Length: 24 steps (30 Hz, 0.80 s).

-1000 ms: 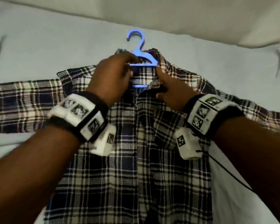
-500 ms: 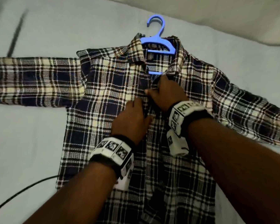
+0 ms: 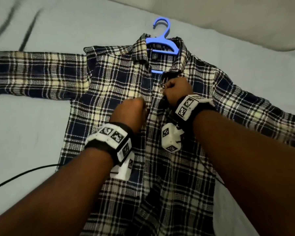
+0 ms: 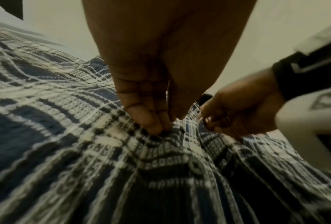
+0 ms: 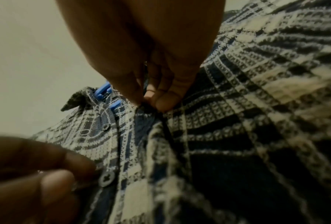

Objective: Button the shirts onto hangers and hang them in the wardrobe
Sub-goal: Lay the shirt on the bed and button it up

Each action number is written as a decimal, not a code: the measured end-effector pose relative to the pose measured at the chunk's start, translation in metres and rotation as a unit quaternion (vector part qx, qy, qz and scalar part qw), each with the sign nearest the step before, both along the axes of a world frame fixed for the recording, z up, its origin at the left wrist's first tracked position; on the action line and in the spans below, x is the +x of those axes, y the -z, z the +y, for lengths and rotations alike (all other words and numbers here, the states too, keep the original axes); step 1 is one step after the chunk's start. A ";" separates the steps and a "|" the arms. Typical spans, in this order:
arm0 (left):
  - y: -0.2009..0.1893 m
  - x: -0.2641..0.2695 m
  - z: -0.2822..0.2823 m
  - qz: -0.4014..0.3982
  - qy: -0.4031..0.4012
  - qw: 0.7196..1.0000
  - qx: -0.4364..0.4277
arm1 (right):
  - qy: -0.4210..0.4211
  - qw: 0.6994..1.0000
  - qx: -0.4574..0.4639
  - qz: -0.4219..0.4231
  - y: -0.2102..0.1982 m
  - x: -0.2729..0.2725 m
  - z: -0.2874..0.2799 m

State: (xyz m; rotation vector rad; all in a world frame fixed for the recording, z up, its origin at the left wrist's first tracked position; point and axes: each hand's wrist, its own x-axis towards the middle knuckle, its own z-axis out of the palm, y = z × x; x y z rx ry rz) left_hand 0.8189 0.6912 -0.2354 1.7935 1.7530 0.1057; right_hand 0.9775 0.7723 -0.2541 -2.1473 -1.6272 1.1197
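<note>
While the plaid shirt [image 3: 119, 92] lies flat on the bed [image 3: 32, 133], we pinch its front edges.

Our left hand [image 3: 129, 111] pinches the button side, our right hand [image 3: 175, 91] the other — woven checks, blue plastic hanger [image 3: 162, 43] in the collar.

Pale bed sheet [image 3: 32, 133], plaid shirt [image 3: 109, 79] spread flat on it, black cable [image 3: 22, 174] beside

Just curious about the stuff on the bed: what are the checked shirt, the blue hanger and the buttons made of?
Shirt: soft woven cloth, probably cotton; matte, with visible weave and creases.
Hanger: looks like moulded plastic; one even blue, smooth and slightly glossy.
Button: probably plastic; a dark, dull disc stitched with a thread cross.
</note>
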 end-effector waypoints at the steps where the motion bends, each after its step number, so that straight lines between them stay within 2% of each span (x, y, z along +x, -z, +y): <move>1: 0.001 0.001 0.007 -0.013 -0.018 1.000 0.011 | 0.002 1.000 0.003 -0.003 0.003 0.001 0.001; 4: 0.007 0.004 0.029 -0.033 -0.041 0.998 0.040 | 0.027 0.999 0.000 0.019 0.008 0.002 0.005; 7: 0.020 0.006 0.047 -0.042 -0.002 0.999 0.034 | 0.025 0.999 0.020 0.022 0.010 0.002 0.007; 10: 0.032 0.003 0.058 -0.045 0.017 0.998 0.043 | -0.046 0.997 0.037 -0.054 0.005 -0.007 0.010; 15: 0.040 -0.007 0.058 -0.110 -0.020 0.992 0.059 | -0.107 0.981 0.046 -0.156 0.000 -0.033 0.016; 19: 0.043 -0.007 0.063 -0.148 -0.052 0.987 0.033 | -0.057 0.985 0.029 -0.163 -0.001 -0.040 0.021; 24: 0.047 -0.005 0.068 -0.126 -0.042 0.988 0.075 | 0.020 0.995 0.063 -0.076 0.004 -0.032 0.010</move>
